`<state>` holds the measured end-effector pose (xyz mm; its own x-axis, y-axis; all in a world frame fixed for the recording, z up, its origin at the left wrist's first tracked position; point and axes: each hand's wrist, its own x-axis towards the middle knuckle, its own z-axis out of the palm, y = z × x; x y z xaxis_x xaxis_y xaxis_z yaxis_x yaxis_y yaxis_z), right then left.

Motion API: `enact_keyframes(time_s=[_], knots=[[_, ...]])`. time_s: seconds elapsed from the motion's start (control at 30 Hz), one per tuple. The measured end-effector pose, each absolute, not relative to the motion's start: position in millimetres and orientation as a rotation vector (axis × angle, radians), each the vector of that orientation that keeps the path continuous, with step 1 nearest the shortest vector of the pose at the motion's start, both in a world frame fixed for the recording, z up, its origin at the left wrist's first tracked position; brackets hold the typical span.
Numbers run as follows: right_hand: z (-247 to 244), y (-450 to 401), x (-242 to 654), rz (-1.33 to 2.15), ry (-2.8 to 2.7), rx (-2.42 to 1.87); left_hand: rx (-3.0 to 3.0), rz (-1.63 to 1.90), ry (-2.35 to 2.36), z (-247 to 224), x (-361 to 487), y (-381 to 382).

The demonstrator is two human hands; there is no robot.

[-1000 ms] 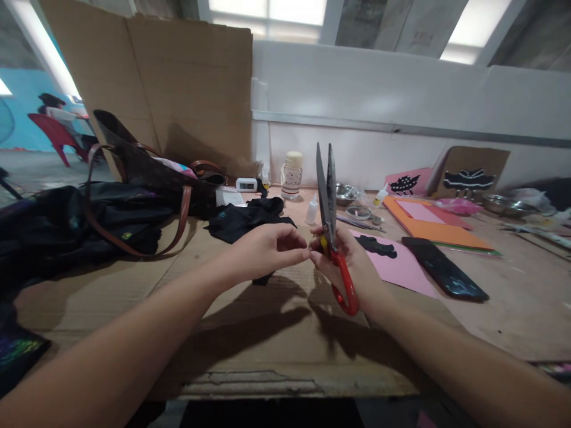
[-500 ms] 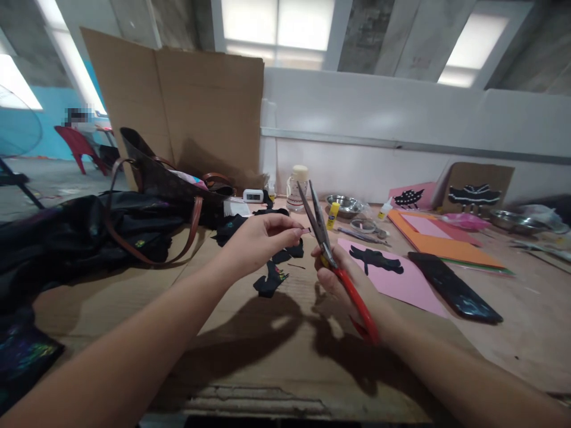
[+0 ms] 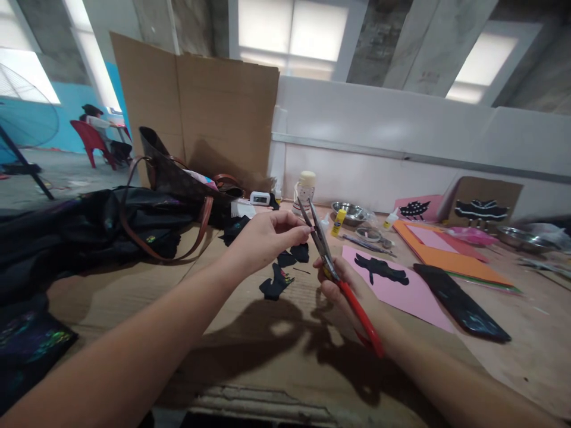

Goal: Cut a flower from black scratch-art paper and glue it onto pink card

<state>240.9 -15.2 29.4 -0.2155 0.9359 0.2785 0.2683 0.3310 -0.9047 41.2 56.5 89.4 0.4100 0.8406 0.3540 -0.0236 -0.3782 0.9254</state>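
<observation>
Scissors (image 3: 332, 270), upright a second ago, now tilt left; the left hand (image 3: 263, 238) brings its pinch up to the parted blades.

Whatever the left hand (image 3: 263, 238) pinches up at the scissors (image 3: 332, 270) is too small for us to make out, we can't even tell if the blades touch it. The right hand (image 3: 348, 291) covers most of the red handles, so the finger loops are out of sight. Both forearms run off the bottom edge. The dark pile (image 3: 57, 232) at the left is cut by the frame, and so is the steel bowl (image 3: 513, 236) far right, which is blurry too. The small clock (image 3: 259, 198) display is unreadable for us.
</observation>
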Motion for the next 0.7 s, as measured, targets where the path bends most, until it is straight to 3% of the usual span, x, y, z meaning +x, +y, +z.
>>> enact_keyframes(time_s=[0.7], knots=[[29.5,-15.3,244.0,0.919,-1.698,-1.123,1.658,1.143,0.659,88.7,45.9,52.4]])
